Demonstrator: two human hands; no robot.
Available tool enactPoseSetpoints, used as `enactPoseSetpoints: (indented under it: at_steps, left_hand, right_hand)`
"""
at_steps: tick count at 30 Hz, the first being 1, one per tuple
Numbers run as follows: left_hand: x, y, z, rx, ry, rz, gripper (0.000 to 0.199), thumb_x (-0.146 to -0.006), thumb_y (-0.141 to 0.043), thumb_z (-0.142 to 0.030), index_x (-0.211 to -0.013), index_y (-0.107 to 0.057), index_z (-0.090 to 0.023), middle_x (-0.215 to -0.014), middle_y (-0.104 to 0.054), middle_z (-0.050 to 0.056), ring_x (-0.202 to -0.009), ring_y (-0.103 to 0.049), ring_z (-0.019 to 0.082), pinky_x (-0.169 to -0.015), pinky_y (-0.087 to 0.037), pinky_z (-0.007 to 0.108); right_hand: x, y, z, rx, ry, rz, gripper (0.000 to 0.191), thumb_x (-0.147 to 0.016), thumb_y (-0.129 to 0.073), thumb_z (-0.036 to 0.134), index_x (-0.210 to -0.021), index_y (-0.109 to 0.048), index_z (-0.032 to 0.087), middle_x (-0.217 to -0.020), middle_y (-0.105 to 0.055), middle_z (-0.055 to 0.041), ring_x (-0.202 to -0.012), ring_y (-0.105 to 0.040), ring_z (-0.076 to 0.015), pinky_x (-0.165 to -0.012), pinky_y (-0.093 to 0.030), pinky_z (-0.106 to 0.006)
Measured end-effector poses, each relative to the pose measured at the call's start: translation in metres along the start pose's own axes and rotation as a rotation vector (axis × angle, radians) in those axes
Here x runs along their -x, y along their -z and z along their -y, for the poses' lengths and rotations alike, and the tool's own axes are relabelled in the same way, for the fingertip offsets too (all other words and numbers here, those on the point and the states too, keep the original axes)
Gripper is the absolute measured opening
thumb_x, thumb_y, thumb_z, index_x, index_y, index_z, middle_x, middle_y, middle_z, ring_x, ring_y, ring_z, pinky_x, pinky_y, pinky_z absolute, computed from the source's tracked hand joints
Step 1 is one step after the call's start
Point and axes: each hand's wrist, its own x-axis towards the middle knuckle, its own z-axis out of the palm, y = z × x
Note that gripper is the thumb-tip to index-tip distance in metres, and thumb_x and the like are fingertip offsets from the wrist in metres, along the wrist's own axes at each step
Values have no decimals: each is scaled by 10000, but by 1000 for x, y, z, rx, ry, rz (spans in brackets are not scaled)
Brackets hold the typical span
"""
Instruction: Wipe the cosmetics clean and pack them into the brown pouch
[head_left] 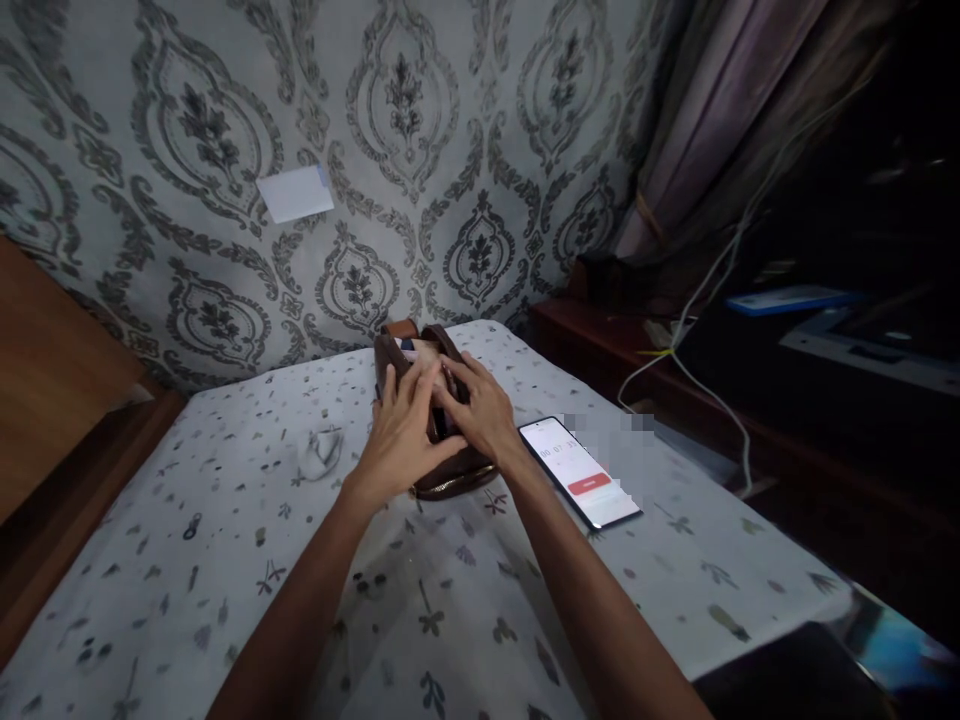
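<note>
A brown wood panel [60, 370] stands at far left beside a white cloth [187, 590] printed with small leaves and sprigs, spread flat up to a wall [487, 90] of grey damask pattern. A white paper [296, 195] hangs on the wall, left of center. Below it, a crumpled clear or whitish wrap [320, 453] lies on the cloth. At center, near the wall, a person's 2 bare hands meet over a brown bag [457, 478] resting on the cloth, its gold zip facing the wearer and something pale showing in its top. The left hand [401, 430] spreads over the opening, thumb apart from the fingers; the right hand [480, 405] bends in from the other side. Whether either grip is closed on anything, the view cannot tell. Just right of the bag, a phone [577, 478] lies face up, its lit screen showing a timer and 1 red button. Farther right, in shadow, are a dark red ledge [592, 325], a tied mauve curtain [712, 120] and trailing white cables [724, 270].
</note>
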Motion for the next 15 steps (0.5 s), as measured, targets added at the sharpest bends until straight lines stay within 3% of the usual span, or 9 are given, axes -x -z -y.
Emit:
enactPoseSetpoints:
  at_steps: [4,6,8,11,15]
  left_hand:
    - [-8,19,26,167,-32,-80,602,-975,-471,-435,-1533,-324,-265,-1545,-404,148,-1435,-421,288,-1144,-412,475]
    - [-19,19,48,229,69,-178,573,-997,-413,-472,-1522,-331,-258,-1486,-432,155,-1346,-512,260,-1060,-489,426]
    - [-30,11,69,146,141,-233,616,-968,-452,-537,-1478,-404,-194,-1472,-414,182,-1415,-430,289,-1149,-401,468]
    - [-41,-6,90,110,146,-213,685,-965,-426,-605,-1513,-365,-198,-1631,-226,187,-1563,-154,310,-1246,-219,514]
    - [-45,-17,98,209,121,-161,684,-1001,-318,-598,-1562,-262,-210,-1686,-165,155,-1578,-125,245,-1268,-182,462]
  right_hand:
    - [1,2,2,-22,-20,5,447,-871,-636,502,-1258,-725,298,-1541,-505,-72,-1433,-471,-301,-1191,-378,-492]
    - [0,3,4,-22,-28,12,447,-869,-644,494,-1251,-733,278,-1537,-508,-92,-1434,-471,-299,-1197,-371,-477]
    - [0,4,6,-15,-38,14,454,-871,-646,484,-1255,-733,257,-1529,-515,-113,-1433,-473,-299,-1195,-372,-467]
    - [0,4,8,-5,-40,-2,423,-876,-646,470,-1239,-742,276,-1506,-543,-99,-1422,-487,-296,-1189,-380,-468]
    - [1,4,9,19,-24,-17,376,-893,-633,454,-1225,-746,318,-1499,-552,-73,-1409,-503,-285,-1178,-394,-471]
